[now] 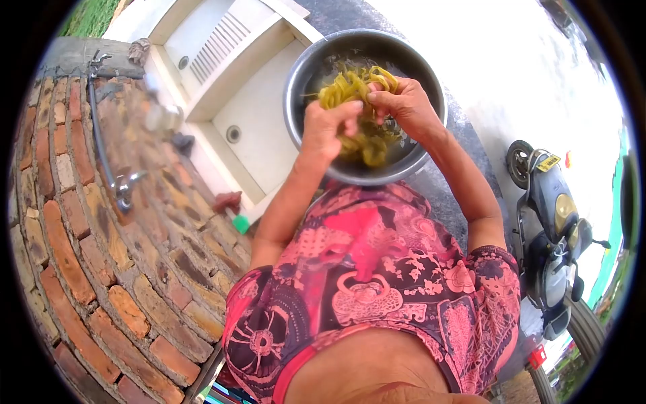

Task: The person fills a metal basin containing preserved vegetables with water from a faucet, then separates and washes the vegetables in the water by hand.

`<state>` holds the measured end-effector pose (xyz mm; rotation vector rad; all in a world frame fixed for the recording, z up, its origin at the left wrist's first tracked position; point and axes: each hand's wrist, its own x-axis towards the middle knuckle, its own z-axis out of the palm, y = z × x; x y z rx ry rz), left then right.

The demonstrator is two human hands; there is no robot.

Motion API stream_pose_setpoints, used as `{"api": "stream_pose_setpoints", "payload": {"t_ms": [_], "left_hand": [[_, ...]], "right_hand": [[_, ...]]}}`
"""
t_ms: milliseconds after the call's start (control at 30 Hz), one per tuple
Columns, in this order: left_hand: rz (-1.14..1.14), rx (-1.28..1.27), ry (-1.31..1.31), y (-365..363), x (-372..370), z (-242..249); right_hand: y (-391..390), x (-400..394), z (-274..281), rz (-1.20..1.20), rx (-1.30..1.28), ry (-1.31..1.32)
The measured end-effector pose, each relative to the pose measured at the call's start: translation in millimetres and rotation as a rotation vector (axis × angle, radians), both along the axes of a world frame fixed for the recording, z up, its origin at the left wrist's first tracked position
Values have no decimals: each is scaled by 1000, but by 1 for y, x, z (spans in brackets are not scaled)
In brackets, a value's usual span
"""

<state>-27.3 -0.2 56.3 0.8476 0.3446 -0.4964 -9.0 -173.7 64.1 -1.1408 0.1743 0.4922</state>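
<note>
A round metal basin [294, 108] with water in it sits in front of my body. Over it I hold a tangled bunch of long yellow-green vegetable strips [346, 87], and more of them lie below in the water. My right hand [407, 108] pinches strips at the right side of the bunch between thumb and fingers. My left hand [326, 124] is at the bunch's left side, its fingers bent against the strips and slightly blurred. The exact kind of vegetable cannot be made out.
Left of the basin stands a pale double sink [259, 111] with a ribbed washboard [219, 47]. A brick wall [108, 269] carries a pipe and tap [123, 195]. A dark red cloth [227, 200] and a green object [241, 223] are by the sink edge. A scooter [552, 209] stands at right.
</note>
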Motion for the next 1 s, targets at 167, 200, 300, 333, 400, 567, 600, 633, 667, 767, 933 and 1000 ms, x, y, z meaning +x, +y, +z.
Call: {"api": "stream_pose_setpoints", "payload": {"t_ms": [167,200,300,333,400,567,600,633,667,767,933,1000], "left_hand": [[-2,211,-144,1,-7,-4],[-25,224,-140,1,-8,-6],[-16,203,-125,-1,-13,-8],[-22,202,-122,-3,-13,-9],[-17,338,-189,-5,-14,-13],[-77,459,-265,-8,-11,-22],[-111,472,-283,-8,-11,-24],[-113,473,-280,-9,-11,-24],[-119,478,-282,-10,-11,-25],[-92,573,-343,-5,-8,-35],[111,373,-122,40,11,-33],[188,319,-137,47,15,-27]], "right_hand": [[4,-6,0,108,-193,-135],[5,-7,0,113,-222,-159],[8,-12,-3,160,-314,-228],[7,-13,-6,155,-315,-223],[9,-15,-13,165,-462,-316],[14,-20,-17,63,-663,-537],[14,-20,-20,64,-677,-555],[13,-20,-22,66,-691,-574],[12,-20,-24,66,-690,-570],[8,-19,-17,107,-418,-313],[-39,-4,-2,-96,44,-134],[-60,-4,-2,-148,153,-120]]}}
